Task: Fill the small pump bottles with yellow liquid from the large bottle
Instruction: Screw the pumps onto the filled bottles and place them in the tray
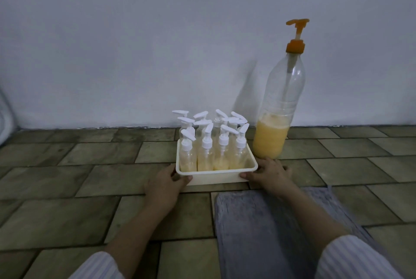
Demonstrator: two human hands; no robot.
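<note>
I note cream tray (216,177), clear small bottles (205,157) with white pumps and yellow liquid, big bottle (278,107) with orange pump, olive-brown tiled floor (90,177), white-striped sleeves (351,258), grey-white wall (135,42).

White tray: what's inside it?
The white tray holds small pump bottles with white pumps, standing upright; the front row shows yellow liquid low down. Back rows' fill levels are hidden behind them.

tray (216,177): smooth cream plastic
bottles (206,154): clear glossy plastic
floor (67,188): matt stone-look tiles
wall (135,42): matt paint
</note>
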